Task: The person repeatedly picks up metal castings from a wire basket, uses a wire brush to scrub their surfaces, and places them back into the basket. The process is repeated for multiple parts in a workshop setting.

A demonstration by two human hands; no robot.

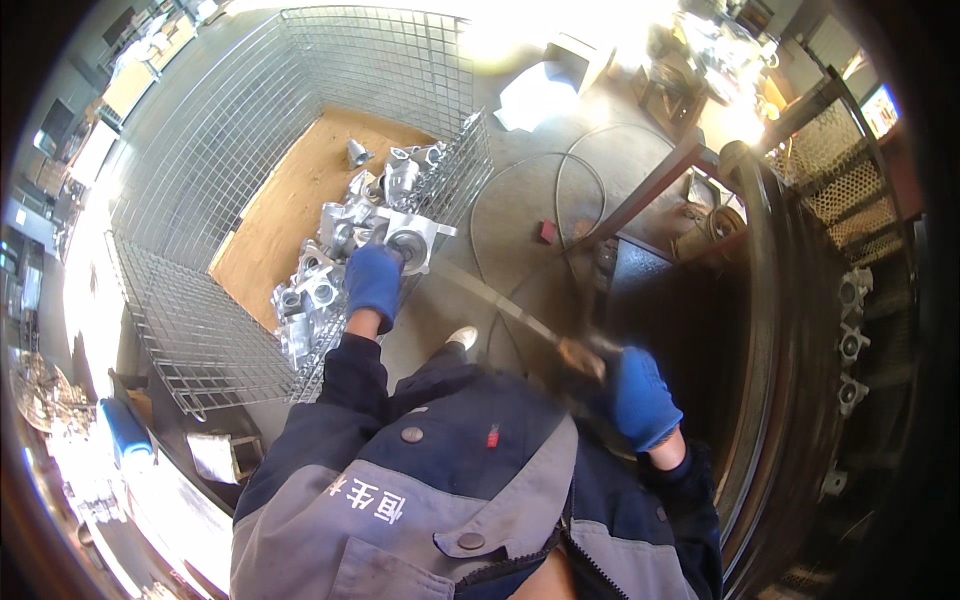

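Grey-and-navy jacket (pixel 300 520) fills the foreground; the left hand (pixel 372 287) curls firmly on a metal casting (pixel 427 226) at the wire basket's (pixel 185 335) edge, the right hand (pixel 642 400) around a flat file's (pixel 490 296) wooden handle. Filing seems underway; next calls for steadying the casting.

Grey floor (pixel 525 205), harsh light (pixel 610 25) (almost white) beyond
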